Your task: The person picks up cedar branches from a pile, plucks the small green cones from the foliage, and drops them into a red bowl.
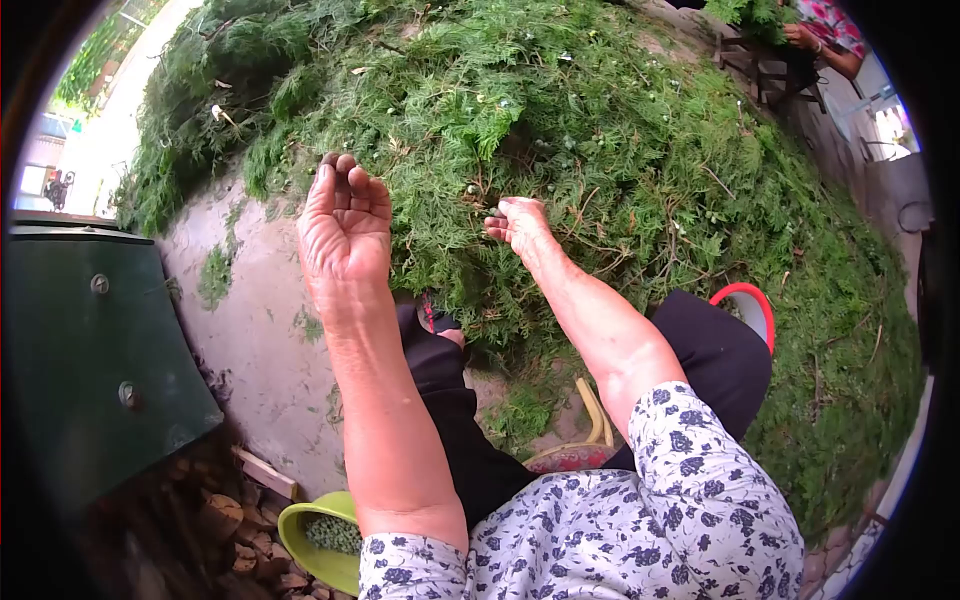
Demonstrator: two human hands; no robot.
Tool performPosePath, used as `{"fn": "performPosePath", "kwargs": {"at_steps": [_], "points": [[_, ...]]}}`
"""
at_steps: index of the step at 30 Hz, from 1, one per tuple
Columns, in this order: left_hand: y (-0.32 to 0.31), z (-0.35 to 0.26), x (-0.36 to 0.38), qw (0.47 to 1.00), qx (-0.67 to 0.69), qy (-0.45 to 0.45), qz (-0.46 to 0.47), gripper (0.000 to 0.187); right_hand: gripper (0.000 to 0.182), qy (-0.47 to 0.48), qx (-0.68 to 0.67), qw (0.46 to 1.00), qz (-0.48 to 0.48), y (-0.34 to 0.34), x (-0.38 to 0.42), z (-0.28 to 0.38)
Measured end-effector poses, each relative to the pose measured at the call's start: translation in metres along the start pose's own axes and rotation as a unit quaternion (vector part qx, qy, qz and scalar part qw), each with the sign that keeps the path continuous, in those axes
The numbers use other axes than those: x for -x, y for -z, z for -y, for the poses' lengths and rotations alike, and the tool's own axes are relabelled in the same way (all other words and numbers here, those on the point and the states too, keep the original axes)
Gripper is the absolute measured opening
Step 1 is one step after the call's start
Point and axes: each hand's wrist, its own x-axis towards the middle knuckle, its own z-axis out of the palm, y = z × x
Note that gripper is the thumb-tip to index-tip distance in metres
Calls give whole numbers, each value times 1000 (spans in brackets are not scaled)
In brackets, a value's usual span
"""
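Observation:
My left hand (347, 222) is raised palm up over the near left edge of the heap of cut evergreen branches (600, 160). Its stained fingers curl in with the thumb against the index finger; anything between the tips is too small to make out. Over the middle of the heap, my right hand (522, 222) pinches a small green cone (495, 212) between thumb and fingers. Similar small green cones lie in a yellow-green bowl (350, 578) beside my left elbow.
A dark green metal box (90, 350) stands on the left, with split firewood (225, 515) below it. A red-rimmed white container (765, 315) sits beyond my right knee. At the upper right, another person's hand (800, 37) holds green branches.

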Motion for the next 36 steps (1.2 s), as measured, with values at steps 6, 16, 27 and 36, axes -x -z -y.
{"fn": "performPosePath", "kwargs": {"at_steps": [6, 16, 27, 36], "points": [[1, -6, 2, 1000, 19, 2, 3, 12, 17, -19, 77, 995, -60, -32, -29, 2], [-1, -5, 1, 999, 43, 20, 21, 11, 9, 45, 125, 987, 95, 0, 11, 53], [-27, 61, 30, 964, -254, 79, -25, 47, 8, 218, 168, 953, 125, 34, 137, 145], [-51, 110, 48, 944, -230, -38, 232, 84, 8, 588, 437, 681, -18, 40, 182, 139]]}}
